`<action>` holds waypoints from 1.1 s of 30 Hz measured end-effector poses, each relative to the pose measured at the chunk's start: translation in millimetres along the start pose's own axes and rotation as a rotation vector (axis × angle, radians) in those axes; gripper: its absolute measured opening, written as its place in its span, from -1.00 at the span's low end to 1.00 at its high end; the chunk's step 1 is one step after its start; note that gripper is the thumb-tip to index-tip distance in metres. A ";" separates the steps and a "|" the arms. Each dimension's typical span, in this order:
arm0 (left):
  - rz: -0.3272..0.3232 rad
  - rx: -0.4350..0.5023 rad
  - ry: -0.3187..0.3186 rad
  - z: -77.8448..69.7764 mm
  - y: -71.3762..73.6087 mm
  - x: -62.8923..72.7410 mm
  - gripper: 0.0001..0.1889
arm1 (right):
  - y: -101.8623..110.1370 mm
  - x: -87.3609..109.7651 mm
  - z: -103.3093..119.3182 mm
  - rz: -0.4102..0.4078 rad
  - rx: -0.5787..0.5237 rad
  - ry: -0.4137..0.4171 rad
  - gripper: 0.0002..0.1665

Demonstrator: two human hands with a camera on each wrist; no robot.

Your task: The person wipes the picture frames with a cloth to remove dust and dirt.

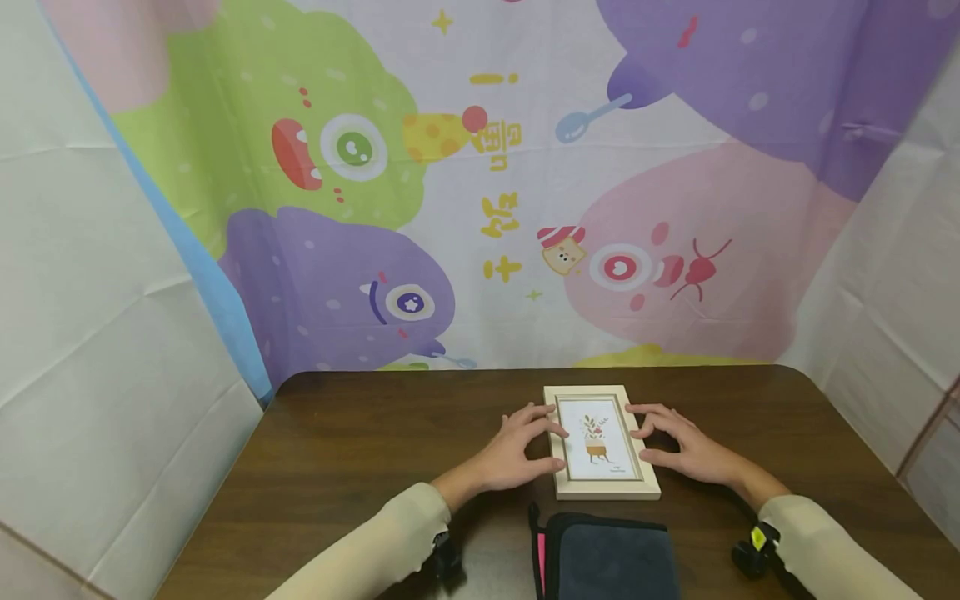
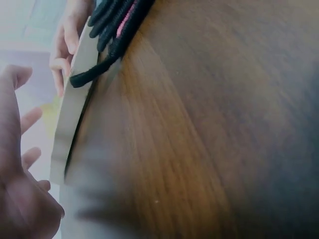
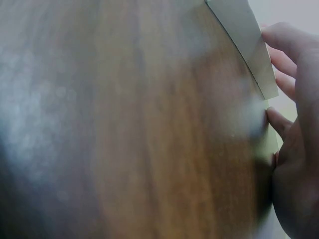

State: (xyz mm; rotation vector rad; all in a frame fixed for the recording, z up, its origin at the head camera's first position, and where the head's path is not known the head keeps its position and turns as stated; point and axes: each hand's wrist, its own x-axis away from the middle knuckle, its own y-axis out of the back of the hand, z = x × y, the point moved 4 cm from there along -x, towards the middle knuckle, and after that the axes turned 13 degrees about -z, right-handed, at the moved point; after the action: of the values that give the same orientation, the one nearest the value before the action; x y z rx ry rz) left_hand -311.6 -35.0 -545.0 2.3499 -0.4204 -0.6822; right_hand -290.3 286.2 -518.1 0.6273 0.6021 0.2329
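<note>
A pale wooden picture frame (image 1: 598, 446) lies face up on the table, a potted-plant print inside it. At its left side is my left hand (image 1: 517, 450), fingers spread and loosely bent, tips over the border and thumb near the lower left edge. My right hand (image 1: 686, 446) is at the opposite side, with relaxed fingertips and thumb right at the right edge. In the left wrist view the frame's side (image 2: 70, 124) shows beyond the left hand (image 2: 20, 169). The right wrist view shows the right thumb and fingers (image 3: 284, 35) against the frame's side (image 3: 244, 40).
A dark zippered case (image 1: 615, 554) with a pink strip at its edge lies just in front of the frame. The brown wooden table (image 1: 360, 467) ends at a cartoon-printed cloth (image 1: 525, 317). White sheets (image 1: 112, 333) hang on both sides.
</note>
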 end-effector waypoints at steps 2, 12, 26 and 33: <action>-0.002 0.022 0.001 1.7 -1.0 -0.7 -0.59 | 0.0 0.0 -0.1 0.002 -0.009 -0.008 -0.72; 0.036 0.039 0.061 -3.6 2.6 0.1 -0.56 | -0.5 0.2 -0.8 0.011 -0.009 -0.014 -0.72; 0.065 -0.015 0.051 -7.1 1.0 6.1 -0.54 | -1.5 0.4 -3.0 0.013 -0.017 -0.028 -0.73; 0.084 -0.010 0.051 -20.9 13.1 8.1 -0.51 | 1.3 0.6 1.0 0.006 -0.017 -0.017 -0.73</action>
State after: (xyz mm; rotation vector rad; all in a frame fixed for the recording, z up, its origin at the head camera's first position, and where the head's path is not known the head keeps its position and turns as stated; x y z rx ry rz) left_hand -294.6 -38.1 -525.6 2.3206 -0.4894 -0.5828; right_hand -289.2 287.0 -516.9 0.6137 0.5818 0.2380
